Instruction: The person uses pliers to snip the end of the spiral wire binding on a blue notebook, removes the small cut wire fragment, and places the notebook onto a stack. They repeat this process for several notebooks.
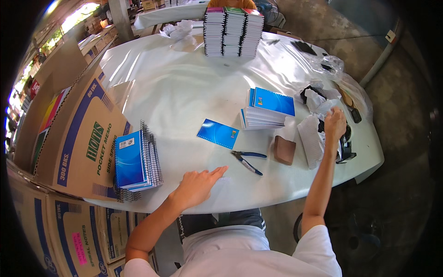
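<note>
Looking down at this bench, with 12 o'clock as the far edge of the white-covered table (170,99), the left hand (196,184) sits around 7 o'clock, palm side turned down, fingers stretched out fairly close together and pointing toward 2. Nearest to it is a pair of dark-handled pliers (252,154), lying with the handles spread at about 6, near the fingertips but not touching them. Right hand (336,121) is way out at 3 o'clock, fingers curled down over some crumpled white paper (310,141) with black stuff in and around it; can't tell if it's actually pinching anything, since the fingertips are hidden. A single blue cover (218,134) with punched holes lies flat just off the middle toward 8, and a loose pile of blue-covered page sets (268,113) sits just off the middle toward 2, kinda fanned and uneven. Then there's a brown block (284,150) around 4, between the pliers and the paper. Over at 8 you've got a stack of spiral-bound blue notebooks (131,159), coils and all, right up beside a big open carton (85,138) at 9. Clear plastic bag (334,67) at 2, and tall stacks of notebooks (234,34) at 12, with a person in an orange top (230,3) behind them.
</note>
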A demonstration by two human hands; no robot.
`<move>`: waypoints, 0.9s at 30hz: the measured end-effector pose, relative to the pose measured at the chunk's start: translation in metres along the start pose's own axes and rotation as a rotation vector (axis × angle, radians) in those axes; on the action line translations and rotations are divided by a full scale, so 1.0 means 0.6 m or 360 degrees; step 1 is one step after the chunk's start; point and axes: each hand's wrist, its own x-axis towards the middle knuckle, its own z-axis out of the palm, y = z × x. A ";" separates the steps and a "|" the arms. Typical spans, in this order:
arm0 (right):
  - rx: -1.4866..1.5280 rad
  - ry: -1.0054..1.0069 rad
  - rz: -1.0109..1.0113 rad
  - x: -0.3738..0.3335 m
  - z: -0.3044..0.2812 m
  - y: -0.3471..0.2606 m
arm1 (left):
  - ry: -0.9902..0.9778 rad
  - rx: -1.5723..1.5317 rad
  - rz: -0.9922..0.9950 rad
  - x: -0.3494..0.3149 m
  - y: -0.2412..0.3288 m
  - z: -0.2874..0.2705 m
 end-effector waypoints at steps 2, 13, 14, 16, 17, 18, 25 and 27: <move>-0.0086 -0.0323 -0.0064 -0.004 0.061 0.074 | -0.0009 -0.0004 -0.0033 0.018 -0.009 0.007; -0.0073 -0.0164 -0.0078 -0.005 0.013 0.019 | 0.0002 0.0011 -0.0222 0.034 -0.013 -0.003; -0.0018 -0.0142 -0.0119 0.002 0.000 0.008 | 0.0105 0.0006 -0.0173 0.032 -0.018 0.006; 0.0099 -0.0114 -0.0203 0.011 -0.004 0.007 | 0.0313 -0.0001 -0.0050 0.031 -0.028 0.022; 0.0104 -0.0064 -0.0245 0.011 -0.003 0.007 | 0.0297 0.0004 -0.0037 0.030 -0.031 0.027; 0.0105 -0.0009 -0.0295 0.015 -0.004 0.006 | 0.0288 0.0003 -0.0023 0.030 -0.030 0.025; 0.0038 -0.0492 -0.0298 0.005 0.012 0.022 | 0.0181 -0.0054 -0.0060 0.033 -0.021 0.016; 0.0038 -0.0248 -0.0418 -0.022 0.008 0.007 | 0.0165 -0.0128 -0.0108 0.025 -0.019 0.004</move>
